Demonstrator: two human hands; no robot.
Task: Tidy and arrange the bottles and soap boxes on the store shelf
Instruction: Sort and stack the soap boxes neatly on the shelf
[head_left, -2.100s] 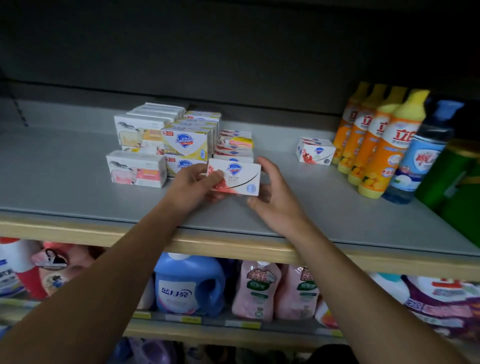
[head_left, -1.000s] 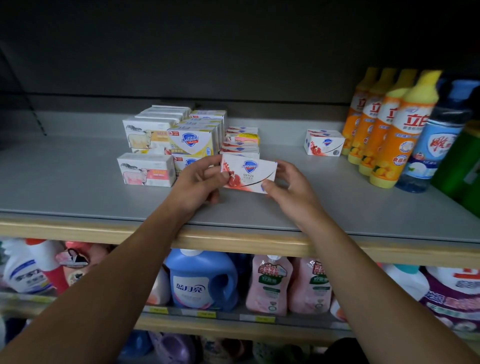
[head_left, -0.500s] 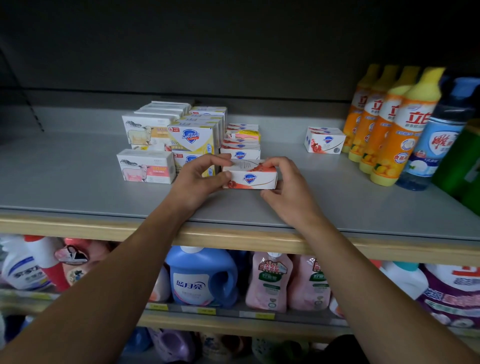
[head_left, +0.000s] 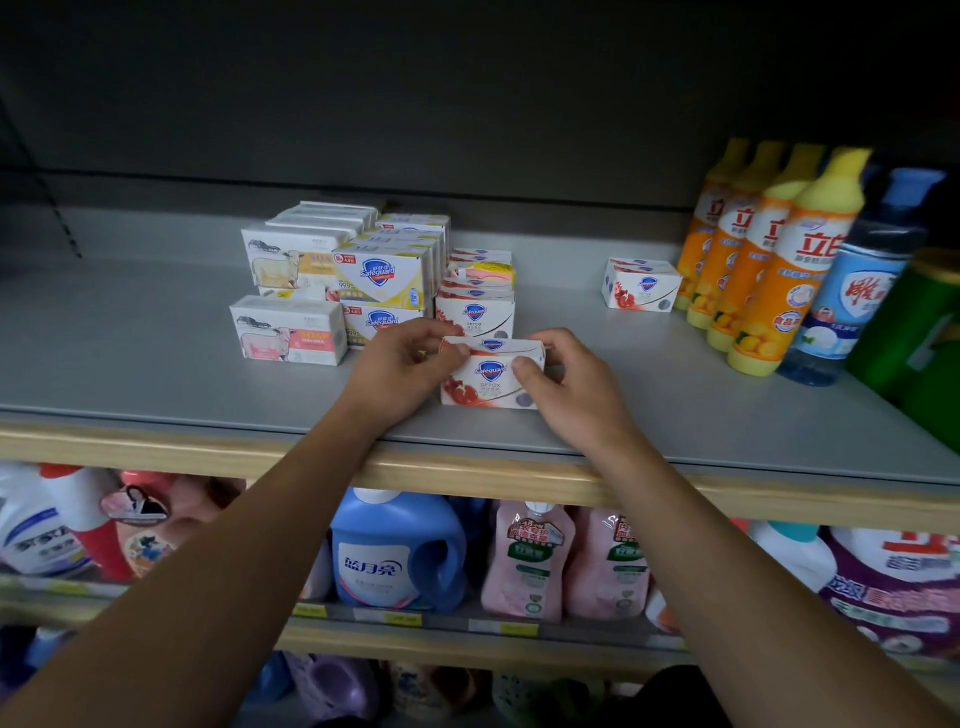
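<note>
A white and red soap box (head_left: 491, 373) was held in the middle of the frame, standing on the grey shelf (head_left: 130, 364) with its front side turned to the viewer. Its left end was pinched by the left hand (head_left: 400, 366), and its right end was gripped by the right hand (head_left: 569, 387), with the thumb laid on the front. It was likely held at both ends so that it could be set down straight.

Just behind it, a box of the same kind (head_left: 475, 314) was seen, so the held box was probably being lined up as the front of that row. To the left, stacks of other soap boxes (head_left: 384, 283) were kept close together, and one pink sheep box (head_left: 288, 332) was placed alone in front.

Further right, one more red and white box (head_left: 641, 286) was left apart, near the orange bottles (head_left: 763, 265). It probably belonged with the row. A blue bottle (head_left: 852, 291) was stood at the far right.
</note>
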